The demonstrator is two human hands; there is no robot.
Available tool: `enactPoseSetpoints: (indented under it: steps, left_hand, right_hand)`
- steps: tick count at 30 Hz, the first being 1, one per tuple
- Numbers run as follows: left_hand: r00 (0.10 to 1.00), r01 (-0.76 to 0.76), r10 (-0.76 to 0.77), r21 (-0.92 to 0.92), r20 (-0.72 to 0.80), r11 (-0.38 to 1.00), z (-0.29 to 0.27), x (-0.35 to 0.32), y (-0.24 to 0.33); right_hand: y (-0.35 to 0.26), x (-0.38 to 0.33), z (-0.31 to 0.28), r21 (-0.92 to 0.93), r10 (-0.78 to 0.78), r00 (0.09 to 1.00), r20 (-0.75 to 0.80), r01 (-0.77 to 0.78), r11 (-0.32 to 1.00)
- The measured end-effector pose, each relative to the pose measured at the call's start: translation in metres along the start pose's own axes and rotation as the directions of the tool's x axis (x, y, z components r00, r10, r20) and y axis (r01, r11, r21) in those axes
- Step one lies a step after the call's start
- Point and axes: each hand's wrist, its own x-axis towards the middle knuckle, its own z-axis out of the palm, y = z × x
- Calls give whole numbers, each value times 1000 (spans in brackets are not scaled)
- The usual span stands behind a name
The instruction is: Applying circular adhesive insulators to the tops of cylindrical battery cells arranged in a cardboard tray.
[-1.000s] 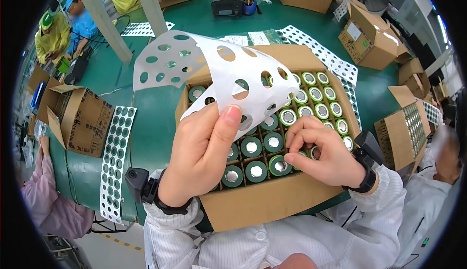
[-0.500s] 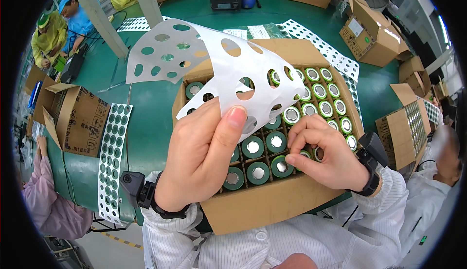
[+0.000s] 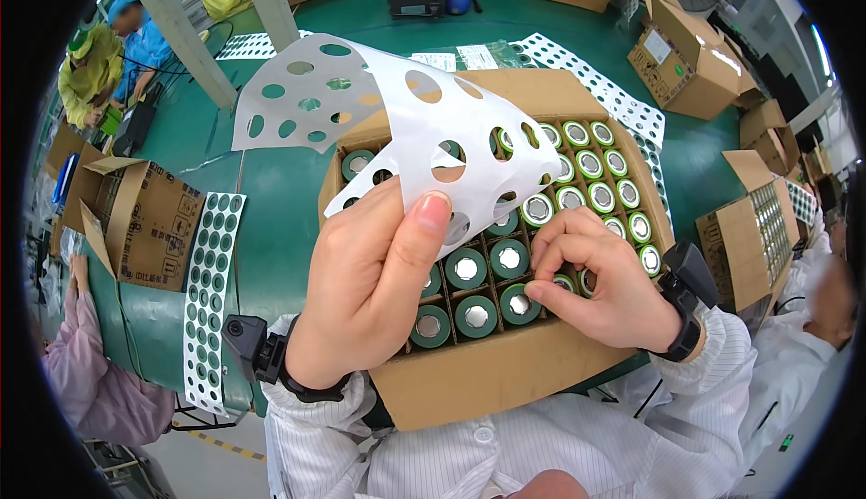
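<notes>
My left hand (image 3: 365, 287) is closed on a curled white sheet (image 3: 424, 138) with rows of round holes, its thumb pressing on the sheet's near end. The sheet hangs over an open cardboard box (image 3: 505, 391) of upright cylindrical battery cells in a cardboard divider. My right hand (image 3: 595, 282) is over the cells, fingers curled and thumb tip at the edge of a near-row cell (image 3: 520, 304). Whatever lies between those fingertips is hidden. Cells toward the left, such as one battery cell (image 3: 475, 316), wear dark green rings; those at the right (image 3: 602, 197) show bright green rims.
A strip of green rings (image 3: 206, 300) lies on the green table (image 3: 280, 228) at left, beside an open carton (image 3: 149, 228). More perforated sheets (image 3: 595, 84) lie behind the box. Cartons (image 3: 690, 57) stand at right. Co-workers sit at far left and right.
Both hands stay almost in place. At my right thumb, the near-row cell's bright green edge is now covered by the dark ring. The view has shifted slightly.
</notes>
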Motion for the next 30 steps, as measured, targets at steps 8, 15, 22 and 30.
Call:
enactPoseSetpoints:
  steps: [8, 15, 22, 30]
  left_hand:
    - [1000, 29, -29, -2, -11, 1000, 0, -1, -1]
    - [1000, 29, -29, 30, -3, 999, -1, -1, 0]
    - [998, 66, -66, 22, -8, 998, 0, -1, 3]
    - [999, 49, -49, 35, -1, 998, -1, -1, 3]
  right_hand:
    - [1, 0, 0, -28, -10, 1000, -8, 9, 1000]
    - [1, -1, 1, -30, -22, 1000, -14, 22, 999]
    - [3, -1, 2, -37, -35, 999, -19, 34, 999]
    - [2, -1, 2, -47, -52, 998, -36, 51, 998]
